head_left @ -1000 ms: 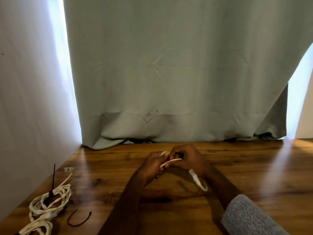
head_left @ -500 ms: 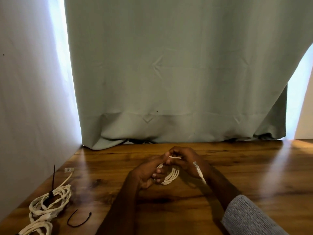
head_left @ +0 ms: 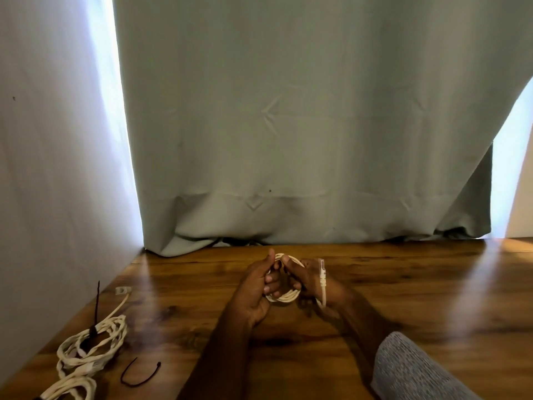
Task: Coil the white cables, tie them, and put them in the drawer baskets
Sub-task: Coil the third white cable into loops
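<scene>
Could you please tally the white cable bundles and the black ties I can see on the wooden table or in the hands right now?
White cable coils: 3 – small coil held in both hands, tied bundle at left, bundle at the bottom-left edge
Black ties: 2 – upright one on the tied bundle, loose curved one on the wood
Total: 5

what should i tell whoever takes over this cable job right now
Left hand and right hand both grip the small white cable coil above the brown wooden table; its plug end hangs loose over the right hand.
Done: one white cable bundle cinched with a black tie lies front left; another white bundle lies at the frame edge, its tie not visible.
Loose black tie lies beside them.
Left: tie the held coil, put everything in the drawer baskets, which are not in view.
</scene>
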